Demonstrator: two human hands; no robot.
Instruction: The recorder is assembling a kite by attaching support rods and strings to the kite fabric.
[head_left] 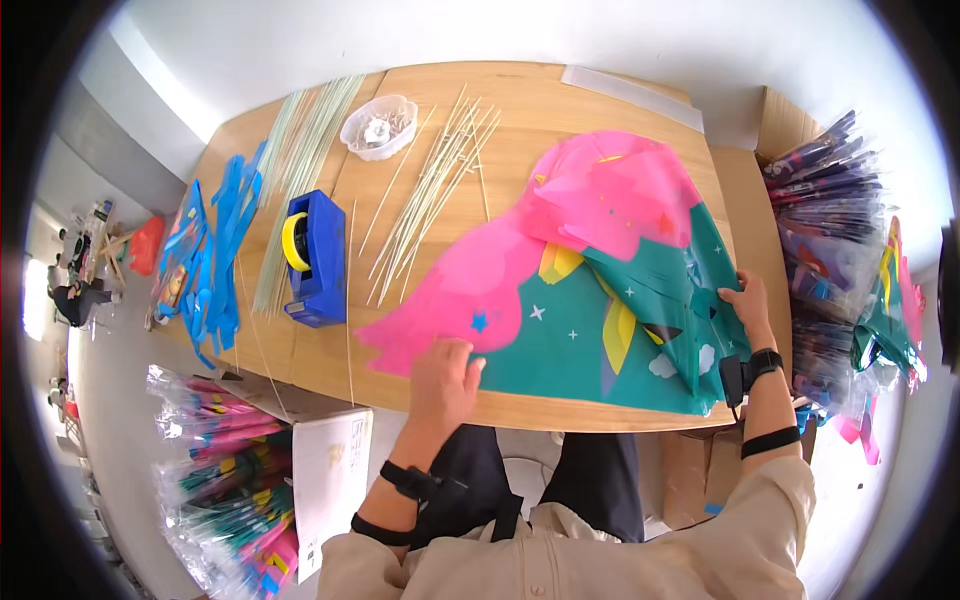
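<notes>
A pink and teal printed kite sheet (575, 345), thin and limp, lies on the table, its right part folded over and crumpled. White stars and clouds, a blue star and yellow pieces show on it. My left hand (443, 385) is closed at the sheet's lower left, fingers curled over the pink edge near the table's front. On the far right, my right hand (747, 305) grips the teal edge between thumb and fingers. Each wrist wears a black strap.
Left of the sheet stand thin pale rods (430, 200), a blue tape dispenser (320, 260) with yellow tape, and blue strips (220, 260). A clear tub (380, 128) holds small parts. Boxes of bagged printed sheets flank the wooden table (480, 80), including a white carton (335, 480).
</notes>
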